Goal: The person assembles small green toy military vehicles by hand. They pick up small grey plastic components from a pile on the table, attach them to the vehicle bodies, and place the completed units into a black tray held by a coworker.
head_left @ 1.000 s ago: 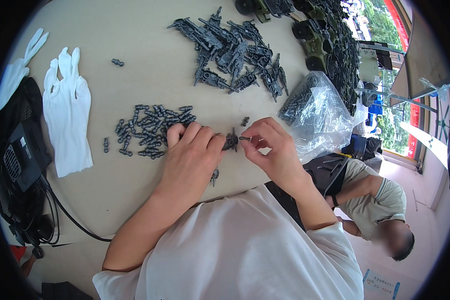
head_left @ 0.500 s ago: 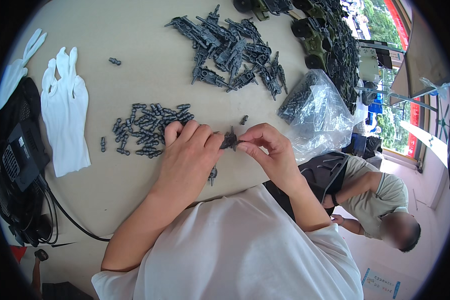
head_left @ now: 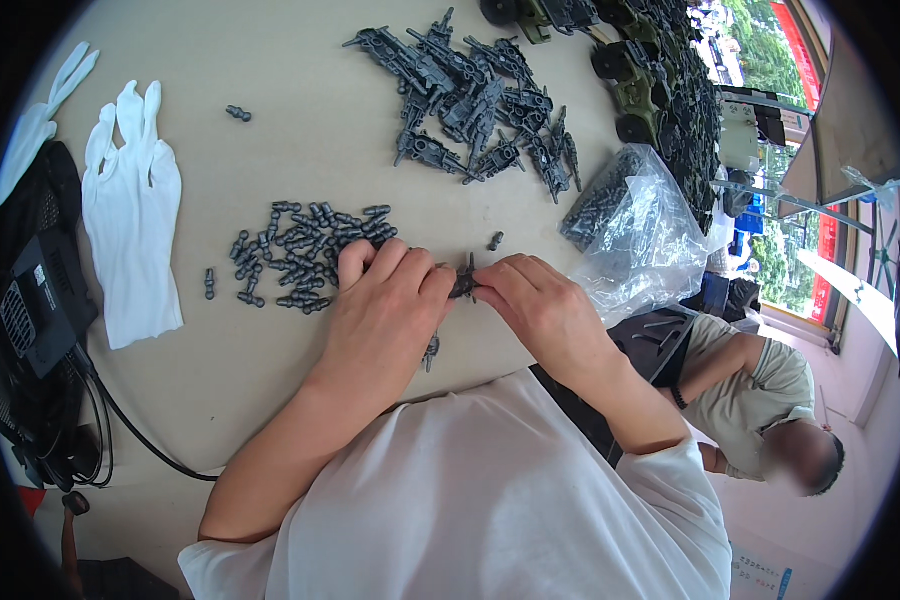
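Between my two hands is a dark grey plastic toy gun part (head_left: pixel 463 285), partly hidden by fingers. My left hand (head_left: pixel 395 300) is closed on its left side, with the fingertips curled down. My right hand (head_left: pixel 542 305) pinches its right side with thumb and forefinger. Another grey toy part (head_left: pixel 431 354) lies on the table just below my left hand, partly covered by it. Beyond my left hand spreads a pile of small grey knobbed pegs (head_left: pixel 295 250). One loose peg (head_left: pixel 496 241) lies just past my right fingers.
Farther off is a heap of grey toy guns (head_left: pixel 470 105). A clear plastic bag (head_left: pixel 645 235) of small parts sits right, near green toy vehicles (head_left: pixel 630 80). White gloves (head_left: pixel 135 230) and a black device with cables (head_left: pixel 40 300) lie left. A person (head_left: pixel 750 390) sits at right.
My right hand has turned and its fingers have drawn in closer around the toy part. My left hand keeps its hold. The whole view has shifted slightly.
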`<state>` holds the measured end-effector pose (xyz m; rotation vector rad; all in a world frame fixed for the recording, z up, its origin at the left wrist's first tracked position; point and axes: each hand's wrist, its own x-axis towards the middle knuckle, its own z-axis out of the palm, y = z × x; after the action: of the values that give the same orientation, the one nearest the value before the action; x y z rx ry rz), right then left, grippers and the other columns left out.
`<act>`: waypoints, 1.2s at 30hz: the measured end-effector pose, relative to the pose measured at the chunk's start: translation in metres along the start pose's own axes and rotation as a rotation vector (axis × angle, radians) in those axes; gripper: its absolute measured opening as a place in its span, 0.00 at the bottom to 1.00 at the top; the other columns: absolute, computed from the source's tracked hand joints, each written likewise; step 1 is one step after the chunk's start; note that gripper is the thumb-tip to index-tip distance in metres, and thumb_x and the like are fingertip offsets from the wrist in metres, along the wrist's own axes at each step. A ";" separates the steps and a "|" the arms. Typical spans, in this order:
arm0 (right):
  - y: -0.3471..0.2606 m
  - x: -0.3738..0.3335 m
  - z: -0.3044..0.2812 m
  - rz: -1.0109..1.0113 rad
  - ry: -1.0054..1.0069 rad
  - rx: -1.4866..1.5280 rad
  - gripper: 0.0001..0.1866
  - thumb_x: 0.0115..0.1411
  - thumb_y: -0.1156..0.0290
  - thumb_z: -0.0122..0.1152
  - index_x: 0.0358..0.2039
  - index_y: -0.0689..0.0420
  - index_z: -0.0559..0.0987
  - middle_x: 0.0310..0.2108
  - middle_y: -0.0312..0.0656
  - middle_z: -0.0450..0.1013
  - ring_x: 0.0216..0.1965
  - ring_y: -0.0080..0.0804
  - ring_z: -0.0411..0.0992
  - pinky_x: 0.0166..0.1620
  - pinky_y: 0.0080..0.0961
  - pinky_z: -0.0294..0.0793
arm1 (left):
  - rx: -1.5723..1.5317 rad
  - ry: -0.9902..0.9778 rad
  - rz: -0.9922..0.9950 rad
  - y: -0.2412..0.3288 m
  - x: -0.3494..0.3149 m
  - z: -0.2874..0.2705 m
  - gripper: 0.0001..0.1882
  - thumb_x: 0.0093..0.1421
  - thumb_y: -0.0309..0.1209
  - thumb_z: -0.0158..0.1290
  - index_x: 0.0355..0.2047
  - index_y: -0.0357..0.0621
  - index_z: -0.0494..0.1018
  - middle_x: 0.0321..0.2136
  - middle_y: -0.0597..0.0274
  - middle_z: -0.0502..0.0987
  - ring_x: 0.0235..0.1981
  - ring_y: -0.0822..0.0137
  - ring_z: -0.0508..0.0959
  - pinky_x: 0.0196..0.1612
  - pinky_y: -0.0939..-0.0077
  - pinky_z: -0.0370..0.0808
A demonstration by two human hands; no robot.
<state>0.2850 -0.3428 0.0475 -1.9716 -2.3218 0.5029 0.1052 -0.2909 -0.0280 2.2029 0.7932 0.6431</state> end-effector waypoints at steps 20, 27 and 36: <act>0.002 0.009 -0.012 -0.007 -0.348 -0.111 0.10 0.56 0.77 0.55 0.40 0.59 0.73 0.27 0.45 0.73 0.31 0.42 0.76 0.33 0.34 0.77 | 0.033 -0.057 -0.003 -0.002 0.000 0.001 0.14 0.52 0.29 0.63 0.40 0.42 0.77 0.34 0.66 0.72 0.41 0.66 0.70 0.50 0.63 0.59; 0.008 0.000 -0.004 -0.027 -0.298 -0.081 0.11 0.55 0.77 0.55 0.40 0.59 0.72 0.29 0.45 0.73 0.32 0.42 0.76 0.34 0.35 0.77 | 0.006 -0.055 -0.016 -0.001 0.000 0.000 0.15 0.52 0.29 0.63 0.40 0.41 0.77 0.34 0.65 0.72 0.41 0.66 0.70 0.50 0.63 0.59; 0.001 0.011 -0.013 -0.040 -0.413 -0.152 0.09 0.53 0.77 0.57 0.36 0.60 0.72 0.28 0.45 0.72 0.31 0.41 0.75 0.33 0.32 0.77 | -0.062 -0.104 -0.037 0.000 0.002 -0.004 0.14 0.54 0.27 0.60 0.41 0.39 0.76 0.34 0.63 0.71 0.41 0.65 0.69 0.50 0.63 0.58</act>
<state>0.2876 -0.3289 0.0578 -2.0422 -2.7056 0.8221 0.1045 -0.2877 -0.0247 2.1421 0.7483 0.5234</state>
